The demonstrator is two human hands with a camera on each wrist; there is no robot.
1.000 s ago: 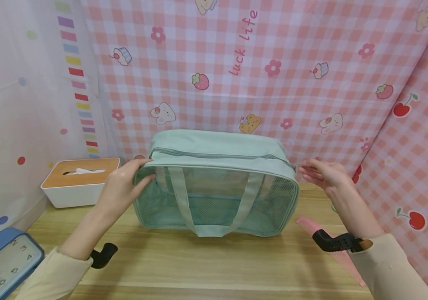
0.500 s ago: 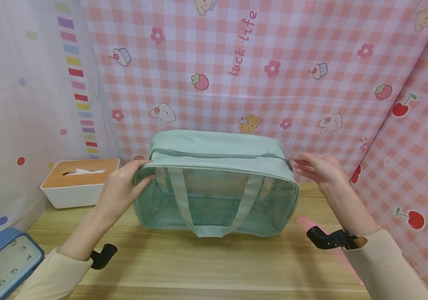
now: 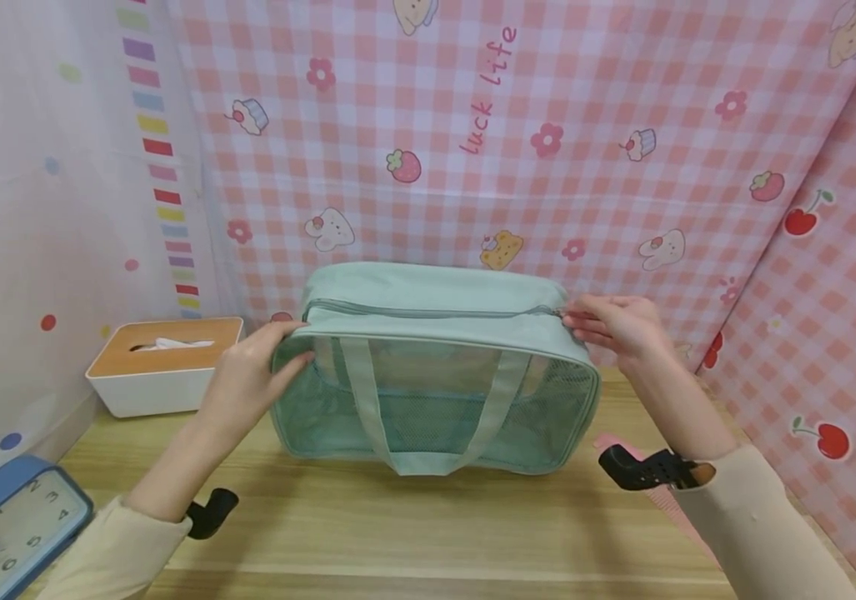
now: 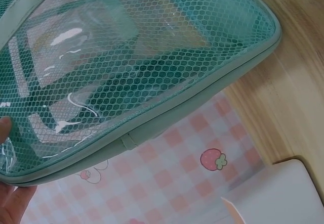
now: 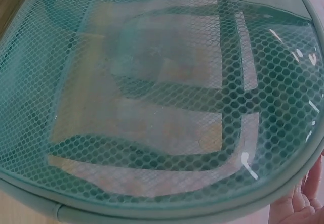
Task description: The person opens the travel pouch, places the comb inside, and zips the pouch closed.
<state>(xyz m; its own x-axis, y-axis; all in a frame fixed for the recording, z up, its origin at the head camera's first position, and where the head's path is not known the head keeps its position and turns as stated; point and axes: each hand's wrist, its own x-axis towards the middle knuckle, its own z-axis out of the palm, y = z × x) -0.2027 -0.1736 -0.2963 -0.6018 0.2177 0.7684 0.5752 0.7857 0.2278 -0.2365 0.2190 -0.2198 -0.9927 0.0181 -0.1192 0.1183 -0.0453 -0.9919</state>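
Note:
A mint green bag (image 3: 428, 292) with clear and mesh panels stands upright on the wooden table, its carry strap (image 3: 489, 408) hanging down the front. My left hand (image 3: 251, 371) holds the bag's upper left corner, thumb on the front and fingers over the top. At the right end of the top zipper (image 3: 428, 313), my right hand (image 3: 618, 325) pinches the zipper pull, which is mostly hidden by the fingers. The left wrist view shows the mesh side (image 4: 152, 77) with fingertips at its edge. In the right wrist view, part of my right hand (image 5: 298, 204) shows beyond the mesh.
A tissue box (image 3: 161, 375) with a wooden lid stands left of the bag. A blue clock (image 3: 22, 517) lies at the front left. Under my right forearm lies a pink comb (image 3: 678, 517), partly covered. Checked cloth (image 3: 428, 217) hangs close behind the bag.
My right hand has moved left and slightly up with the zipper pull, from the bag's right end onto its top right corner. The left hand keeps its hold on the bag.

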